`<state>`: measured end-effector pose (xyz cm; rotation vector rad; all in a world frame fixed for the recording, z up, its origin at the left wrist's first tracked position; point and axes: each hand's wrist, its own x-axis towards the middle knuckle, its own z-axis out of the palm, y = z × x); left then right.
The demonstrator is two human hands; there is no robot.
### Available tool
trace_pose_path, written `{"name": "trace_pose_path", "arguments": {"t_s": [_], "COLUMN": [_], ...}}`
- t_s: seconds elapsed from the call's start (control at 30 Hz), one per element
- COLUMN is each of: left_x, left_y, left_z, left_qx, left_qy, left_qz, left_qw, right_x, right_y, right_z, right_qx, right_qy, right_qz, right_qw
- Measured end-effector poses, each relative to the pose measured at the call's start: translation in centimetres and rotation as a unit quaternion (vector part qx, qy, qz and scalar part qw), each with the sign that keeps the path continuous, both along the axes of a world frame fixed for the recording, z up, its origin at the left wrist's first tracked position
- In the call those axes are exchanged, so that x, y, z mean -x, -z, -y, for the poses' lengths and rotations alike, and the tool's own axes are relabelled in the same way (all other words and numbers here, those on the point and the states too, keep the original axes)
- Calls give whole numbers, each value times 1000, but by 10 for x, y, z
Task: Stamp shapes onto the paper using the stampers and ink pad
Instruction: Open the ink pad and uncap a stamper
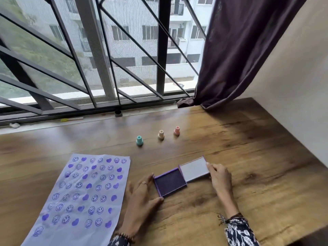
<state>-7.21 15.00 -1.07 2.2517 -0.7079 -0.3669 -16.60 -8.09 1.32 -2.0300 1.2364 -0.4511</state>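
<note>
while flanked by both hands, open ink pad (170,182) with purple ink

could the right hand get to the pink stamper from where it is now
Probably yes. The right hand rests on the open lid of the ink pad, and the pink stamper stands upright beyond it with only bare table between.

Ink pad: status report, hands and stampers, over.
Left hand braces ink pad; right hand fingers on its open lid. Three stampers upright, untouched. Paper full of purple stamps. Nothing in the way.
</note>
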Motion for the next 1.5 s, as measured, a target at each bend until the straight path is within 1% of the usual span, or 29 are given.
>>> {"name": "trace_pose_path", "arguments": {"t_s": [0.1, 0.17, 0.2, 0.23, 0.27, 0.3, 0.37, 0.43, 0.5, 0.57, 0.7, 0.77, 0.83, 0.93, 0.97, 1.03, 1.07, 1.13, 1.27, 1.33, 1.4, 1.43, 1.5], "left_x": [-8, -13, -17, -20, -25, -30, -45, -61, -76, -87, -101, -105, -105, -100, -96, -86, -81, -69, -45, -35, -25, -21, -13], "left_y": [-4, -9, -11, -14, -19, -26, -36, -40, -35, -27, -15, -13, -14, -20, -23, -32, -38, -54, -88, -102, -111, -114, -114], "left_z": [2, 6, 9, 14, 21, 30, 57, 90, 122, 146, 170, 175, 177, 170, 163, 148, 139, 123, 94, 81, 71, 67, 58], "left_qx": [-42, -82, -71, -35, 6, 37, 65, 77, 113, 156, 199, 234, 261, 322, 346, 369, 370, 362, 356, 339, 319, 314, 325], "left_qy": [12, 10, -5, -26, -47, -59, -58, -47, -64, -114, -167, -172, -170, -166, -161, -139, -126, -106, -91, -77, -77, -81, -85], "left_qz": [-36, -25, 3, 33, 48, 40, -30, -130, -212, -270, -320, -361, -398, -455, -464, -471, -472, -463, -426, -382, -318, -287, -252], "left_qw": [998, 996, 997, 998, 998, 997, 996, 987, 969, 943, 911, 886, 863, 813, 800, 789, 790, 802, 827, 856, 890, 901, 907], "right_x": [-3, -7, -11, -16, -23, -32, -55, -82, -108, -131, -159, -164, -162, -148, -140, -122, -113, -96, -69, -59, -52, -49, -45], "right_y": [3, 3, 3, 1, -1, -4, -11, -16, -19, -18, -6, -1, 0, -8, -11, -19, -23, -31, -48, -56, -61, -60, -59], "right_z": [4, 8, 11, 13, 15, 16, 20, 26, 33, 40, 55, 60, 63, 59, 55, 44, 36, 21, -11, -26, -43, -51, -64], "right_qx": [9, 22, 32, 43, 55, 68, 80, 73, 60, 60, 67, 59, 36, -47, -88, -190, -237, -299, -354, -363, -363, -360, -389], "right_qy": [-7, -11, -9, -10, -18, -33, -71, -103, -133, -172, -246, -264, -257, -232, -230, -223, -215, -201, -187, -190, -185, -173, -132], "right_qz": [-30, -52, -56, -54, -47, -38, -12, 12, 29, 28, -37, -48, -15, 69, 99, 172, 210, 265, 323, 336, 341, 344, 370], "right_qw": [999, 998, 998, 998, 997, 996, 994, 992, 989, 983, 966, 962, 966, 969, 964, 940, 924, 895, 858, 848, 847, 850, 833]}}
